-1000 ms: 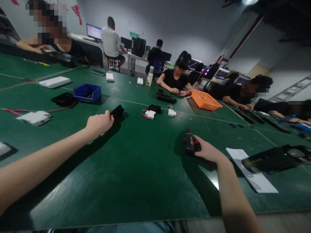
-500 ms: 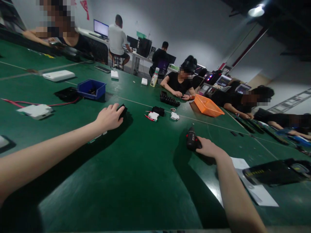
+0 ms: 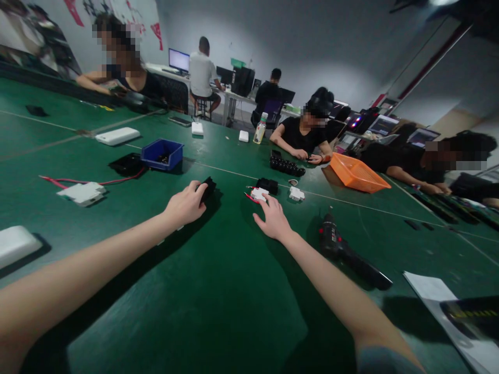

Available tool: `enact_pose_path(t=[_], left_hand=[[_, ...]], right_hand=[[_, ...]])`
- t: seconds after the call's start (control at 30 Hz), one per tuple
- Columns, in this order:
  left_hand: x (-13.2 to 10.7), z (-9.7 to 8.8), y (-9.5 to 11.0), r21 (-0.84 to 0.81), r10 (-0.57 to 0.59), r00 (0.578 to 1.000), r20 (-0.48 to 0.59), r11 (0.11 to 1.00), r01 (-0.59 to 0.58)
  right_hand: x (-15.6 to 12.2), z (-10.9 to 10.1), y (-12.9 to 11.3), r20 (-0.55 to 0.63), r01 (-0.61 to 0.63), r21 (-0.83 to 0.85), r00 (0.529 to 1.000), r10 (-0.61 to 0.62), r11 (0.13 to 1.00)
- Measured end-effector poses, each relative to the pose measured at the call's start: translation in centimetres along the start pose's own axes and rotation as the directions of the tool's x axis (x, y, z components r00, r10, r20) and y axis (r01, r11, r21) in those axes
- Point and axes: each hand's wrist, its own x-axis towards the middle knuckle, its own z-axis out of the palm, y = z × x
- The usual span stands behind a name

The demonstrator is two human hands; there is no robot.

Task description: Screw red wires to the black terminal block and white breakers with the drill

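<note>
My left hand [image 3: 186, 205] is stretched far out over the green table [image 3: 218, 291] and curls around a black block-shaped part [image 3: 208, 188]. My right hand [image 3: 274, 220] reaches forward with fingers spread, holding nothing, its fingertips just short of a small white module with red wires [image 3: 259, 194]. A black part [image 3: 268, 185] lies right behind that module. The black electric screwdriver [image 3: 343, 250] lies on the table to the right of my right forearm.
A blue bin [image 3: 161, 154], a black tray [image 3: 127, 164], white casings [image 3: 82, 193] with a red cable, an orange tray [image 3: 356, 174], a small white piece [image 3: 297, 194] and a row of black cells [image 3: 287, 166] lie farther out. People sit around the table. Paper [image 3: 448, 306] lies at right.
My right hand has let go of the screwdriver, which now lies on the table, and moved left and forward toward the white module. My left hand closed over the black part.
</note>
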Motion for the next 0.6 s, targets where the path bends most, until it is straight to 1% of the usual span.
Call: enact_pose_path(t=[0.07,0.13,0.27,0.33,0.43,0.6], left_hand=[[0.1,0.2,-0.1,0.008,0.005,1.0,0.003,1.0,-0.005],[0.3,0.3,-0.2,0.008,0.003,1.0,0.007,1.0,-0.003],[0.6,0.3,0.0,-0.023,-0.006,0.999,0.033,1.0,0.006],[0.7,0.3,0.0,-0.041,-0.013,0.999,0.04,0.999,0.015],[0.9,0.3,-0.2,-0.055,-0.025,0.998,0.056,0.998,0.029],[1.0,0.6,-0.7,-0.068,-0.007,0.998,0.061,0.998,0.011]], right_hand=[[0.7,0.9,0.4,-0.013,-0.015,0.009,1.0,0.015,1.0],[0.8,1.3,0.8,-0.001,-0.031,0.021,1.0,0.031,0.999],[0.5,1.4,1.3,0.043,-0.089,0.056,0.995,0.086,0.995],[0.4,1.3,1.4,0.045,-0.105,0.078,0.994,0.101,0.991],[0.4,1.1,1.4,0.013,-0.117,0.117,0.993,0.116,0.986],[0.4,1.2,1.6,-0.058,-0.141,0.179,0.986,0.154,0.974]])
